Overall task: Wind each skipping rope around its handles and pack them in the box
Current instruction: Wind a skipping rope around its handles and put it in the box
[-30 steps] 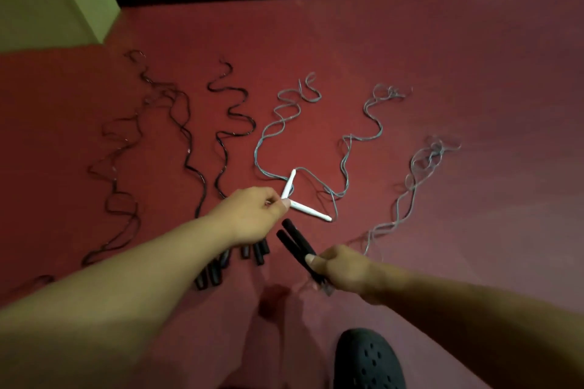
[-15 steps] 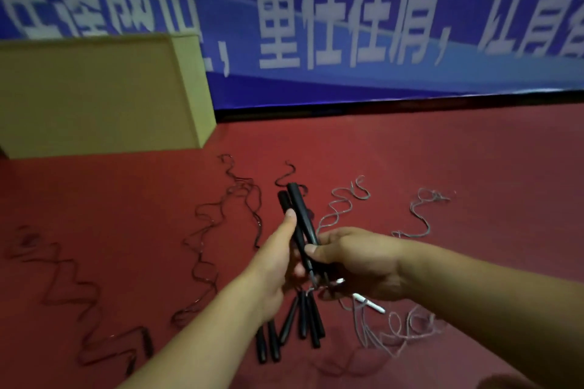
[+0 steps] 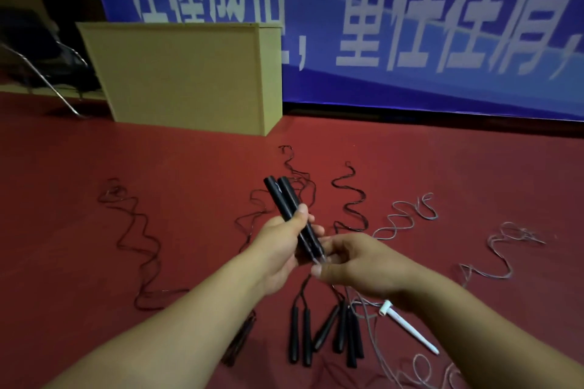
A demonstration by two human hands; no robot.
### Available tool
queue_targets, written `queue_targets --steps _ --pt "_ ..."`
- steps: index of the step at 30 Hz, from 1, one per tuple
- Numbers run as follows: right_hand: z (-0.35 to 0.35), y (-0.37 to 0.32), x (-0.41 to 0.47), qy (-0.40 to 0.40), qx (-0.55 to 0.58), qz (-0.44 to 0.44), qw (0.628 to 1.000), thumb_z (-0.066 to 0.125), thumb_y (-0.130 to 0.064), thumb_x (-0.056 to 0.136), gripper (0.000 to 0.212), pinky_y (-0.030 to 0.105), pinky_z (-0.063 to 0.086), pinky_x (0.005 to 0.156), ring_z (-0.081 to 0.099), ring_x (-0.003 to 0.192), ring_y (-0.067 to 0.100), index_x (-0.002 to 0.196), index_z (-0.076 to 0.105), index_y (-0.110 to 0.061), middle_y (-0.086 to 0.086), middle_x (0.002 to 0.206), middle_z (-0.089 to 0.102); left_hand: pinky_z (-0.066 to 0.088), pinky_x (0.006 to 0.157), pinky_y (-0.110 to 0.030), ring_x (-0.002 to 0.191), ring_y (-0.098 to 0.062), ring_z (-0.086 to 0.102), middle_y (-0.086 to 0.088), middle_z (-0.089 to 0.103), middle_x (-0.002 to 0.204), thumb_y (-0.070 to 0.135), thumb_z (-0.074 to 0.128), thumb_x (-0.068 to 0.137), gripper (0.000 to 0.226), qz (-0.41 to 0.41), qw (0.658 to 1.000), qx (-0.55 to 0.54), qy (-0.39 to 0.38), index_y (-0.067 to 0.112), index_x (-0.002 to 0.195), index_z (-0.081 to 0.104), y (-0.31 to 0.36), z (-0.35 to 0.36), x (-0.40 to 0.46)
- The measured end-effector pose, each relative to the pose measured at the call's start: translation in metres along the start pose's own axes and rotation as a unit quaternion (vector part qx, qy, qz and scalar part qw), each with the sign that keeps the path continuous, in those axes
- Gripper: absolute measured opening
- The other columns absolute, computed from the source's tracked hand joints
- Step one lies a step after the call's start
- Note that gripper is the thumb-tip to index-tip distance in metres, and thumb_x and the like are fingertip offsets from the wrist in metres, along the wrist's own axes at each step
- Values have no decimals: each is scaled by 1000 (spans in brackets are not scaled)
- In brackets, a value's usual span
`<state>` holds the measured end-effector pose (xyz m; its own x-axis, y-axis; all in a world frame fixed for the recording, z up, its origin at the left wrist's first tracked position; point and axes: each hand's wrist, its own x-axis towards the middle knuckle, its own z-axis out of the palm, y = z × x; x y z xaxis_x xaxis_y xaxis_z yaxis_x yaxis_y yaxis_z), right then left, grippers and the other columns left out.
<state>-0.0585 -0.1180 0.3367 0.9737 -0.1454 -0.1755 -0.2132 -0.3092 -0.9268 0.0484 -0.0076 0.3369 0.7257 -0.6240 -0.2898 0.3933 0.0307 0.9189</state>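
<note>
My left hand grips a pair of black rope handles held side by side, their tops pointing up and away. My right hand pinches at their lower ends, where the thin rope comes out. Several other black handles lie on the red floor below my hands, with dark ropes snaking away from them. A white handle lies to the right, with grey ropes beyond. The tan cardboard box stands at the back left.
A blue banner with white characters hangs behind the red floor. A metal chair leg shows at far left beside the box. More dark rope lies on the floor at left.
The view has tilted up from the floor to the box and banner. My left hand left the white handles and took hold of the black pair; my right hand slid down to their lower ends.
</note>
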Motion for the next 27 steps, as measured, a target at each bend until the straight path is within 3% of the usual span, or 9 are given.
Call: queue_targets --steps 2,5,9,12,15,18,22,24,27 --pt "-4 0 11 -3 -32 1 999 72 -27 82 9 28 41 72 52 72 11 82 68 -19 -4 75 58 58 75 -44 82 -29 72 -9 65 79 31 51 101 26 14 999 -33 21 6 95 56 2 -3 10" --pt "-12 2 19 -35 -8 26 999 72 -26 85 15 28 42 59 51 60 16 86 65 -13 6 70 55 58 85 -49 90 -31 73 -10 63 83 29 49 102 24 36 997 -38 48 6 98 54 2 -6 18" --pt "-27 6 16 -59 -8 75 995 69 -26 88 18 23 32 46 42 51 16 78 60 -15 6 63 45 60 75 -43 79 -28 72 -8 58 82 26 46 104 23 77 989 -56 116 6 94 51 11 -20 23" --pt "-42 15 10 -45 25 99 994 67 -25 89 25 24 38 50 47 52 19 69 56 -15 4 57 42 59 71 -42 69 -23 70 -7 58 80 25 45 104 19 120 978 8 171 11 92 48 14 -49 32" --pt "-50 21 8 -25 -10 78 997 70 -30 85 27 24 39 60 52 60 15 68 56 -14 8 64 50 55 57 -32 63 -19 69 -9 61 80 23 45 104 14 153 966 169 123 16 91 47 3 -61 31" --pt "-51 25 7 15 -1 69 998 61 -14 93 17 23 43 58 52 58 15 78 57 -9 10 68 51 54 56 -31 60 -15 68 -4 62 71 22 50 101 13 174 944 271 67 18 89 51 -6 -54 29" --pt "-53 23 7 130 -79 26 988 56 -18 97 18 23 32 46 37 47 9 83 62 -9 -6 56 43 62 68 -46 74 -18 70 -1 62 68 25 59 96 8 143 960 238 -19 18 95 62 -11 -39 18" --pt "-50 16 6 185 -178 -18 966 57 -23 95 16 20 32 47 38 45 4 84 64 -16 -14 51 46 61 64 -36 77 -15 71 -2 65 77 24 61 96 12 127 963 229 -57 17 106 64 -12 -31 13" --pt "-45 1 -2 249 -230 -54 939 58 -30 94 11 24 43 60 54 62 5 88 66 -25 -11 68 61 53 62 -20 77 -8 69 2 66 87 17 61 96 21 115 953 261 -98 18 117 60 -16 -26 9"
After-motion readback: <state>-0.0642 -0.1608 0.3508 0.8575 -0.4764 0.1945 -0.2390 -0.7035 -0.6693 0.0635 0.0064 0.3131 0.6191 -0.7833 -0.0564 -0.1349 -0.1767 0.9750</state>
